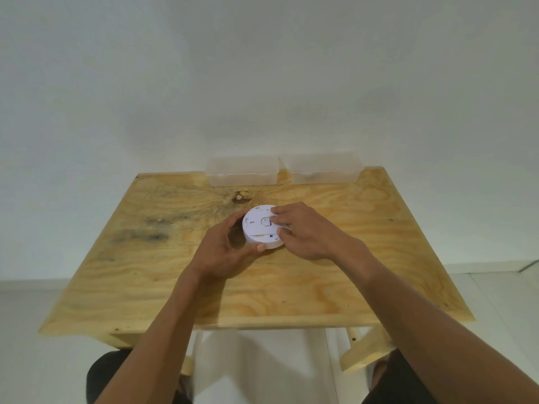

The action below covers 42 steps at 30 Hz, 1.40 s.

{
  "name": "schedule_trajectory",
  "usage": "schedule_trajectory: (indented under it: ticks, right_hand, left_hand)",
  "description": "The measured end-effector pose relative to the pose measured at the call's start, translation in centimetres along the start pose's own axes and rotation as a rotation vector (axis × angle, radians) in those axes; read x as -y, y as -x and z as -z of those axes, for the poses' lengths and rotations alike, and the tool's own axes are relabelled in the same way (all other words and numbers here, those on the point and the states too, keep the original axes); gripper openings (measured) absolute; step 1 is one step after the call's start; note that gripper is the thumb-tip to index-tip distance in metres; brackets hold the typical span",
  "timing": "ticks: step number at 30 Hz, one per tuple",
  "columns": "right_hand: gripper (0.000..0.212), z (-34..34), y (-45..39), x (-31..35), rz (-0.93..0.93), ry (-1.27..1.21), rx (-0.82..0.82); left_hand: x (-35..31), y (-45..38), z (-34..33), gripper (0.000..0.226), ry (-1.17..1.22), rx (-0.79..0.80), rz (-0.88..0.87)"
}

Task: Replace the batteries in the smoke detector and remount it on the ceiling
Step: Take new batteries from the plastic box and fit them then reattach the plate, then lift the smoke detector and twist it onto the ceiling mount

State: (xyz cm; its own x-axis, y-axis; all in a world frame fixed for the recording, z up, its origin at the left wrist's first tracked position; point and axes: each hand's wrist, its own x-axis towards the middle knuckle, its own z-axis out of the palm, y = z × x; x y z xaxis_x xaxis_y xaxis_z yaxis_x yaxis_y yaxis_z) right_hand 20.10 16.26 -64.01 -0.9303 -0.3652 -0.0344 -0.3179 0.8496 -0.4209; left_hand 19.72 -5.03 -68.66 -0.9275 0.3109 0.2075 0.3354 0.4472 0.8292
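The detector (260,228) sits near the middle of the tabletop (350,272), back side up. The left hand (226,249) curls round its rim at 9 o'clock, thumb on the near edge. The right hand (303,233) grips the rim at 3 o'clock, fingertips on the back plate. Two clear boxes (242,170) stand at 12 o'clock; whether they hold batteries I cannot tell. Likely an early stage: the back looks closed, no batteries show, and remounting remains.

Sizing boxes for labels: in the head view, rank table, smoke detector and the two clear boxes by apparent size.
1. Table, largest by far.
2. Left clear box and right clear box: look alike, no ranking.
3. Smoke detector, smallest, though nearer the camera and partly covered by hands.
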Motion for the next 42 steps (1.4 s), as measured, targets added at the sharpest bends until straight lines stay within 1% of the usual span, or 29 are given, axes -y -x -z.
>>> schedule_trajectory:
  ticks: [2, 7, 10, 15, 19, 21, 23, 27, 30, 32, 34, 36, 39, 42]
  right_hand:
    - [0.047, 0.1, 0.4, 0.2, -0.003, -0.022, 0.004]
    - [0.069, -0.6, 0.5, 0.0, 0.005, 0.01, 0.0]
    - [0.076, -1.0, 0.1, -0.1, -0.014, -0.013, -0.032]
    - [0.075, -1.3, -0.2, 0.0, -0.006, 0.008, -0.049]
    - [0.066, -1.6, -0.1, -0.2, 0.038, 0.012, -0.073]
    - [0.058, -2.0, 0.2, -0.2, 0.049, -0.025, -0.122]
    - [0.051, -2.2, 0.4, 0.0, 0.056, -0.062, -0.207]
    - [0.04, -1.7, 0.7, 0.5, 0.02, -0.266, -0.408]
    - [0.03, -1.5, 1.3, 0.8, -0.065, -0.571, -0.495]
    - [0.029, -1.2, 1.9, 1.2, -0.128, -0.85, -0.514]
    - [0.029, -0.9, 2.6, 1.5, -0.179, -1.127, -0.5]
    - [0.03, -0.8, 3.1, 1.5, -0.213, -1.294, -0.497]
    - [0.033, -0.8, 3.5, 1.3, -0.246, -1.408, -0.487]
    - [0.027, -0.8, 3.8, 1.1, -0.255, -1.361, -0.493]
  left_hand:
    - [-0.1, -0.1, 0.0, 0.077, 0.03, 0.002, 0.012]
    - [-0.3, -0.2, 0.2, 0.067, 0.1, 0.024, 0.042]
    - [-0.5, -0.2, 0.2, 0.061, 0.111, 0.019, 0.058]
    - [-0.6, -0.3, 0.1, 0.058, 0.135, 0.01, 0.076]
    - [-0.7, -0.4, 0.0, 0.054, 0.155, -0.011, 0.093]
    - [-1.1, -0.4, 0.1, 0.05, 0.159, -0.016, 0.109]
    - [-1.8, -0.1, -0.1, 0.041, 0.209, -0.046, 0.119]
    - [-3.1, 0.2, -0.6, 0.034, 0.243, -0.131, 0.101]
    - [-3.5, 0.1, -0.7, 0.033, 0.27, -0.162, 0.103]
    - [-3.8, 0.2, -0.8, 0.033, 0.326, -0.179, 0.118]
    - [-4.3, 0.3, -1.0, 0.028, 0.381, -0.191, 0.135]
    - [-4.8, 0.5, -1.3, 0.024, 0.419, -0.179, 0.164]
    - [-5.8, 0.6, -1.7, 0.025, 0.5, -0.182, 0.194]
    - [-6.4, 0.8, -1.8, 0.027, 0.572, -0.204, 0.207]
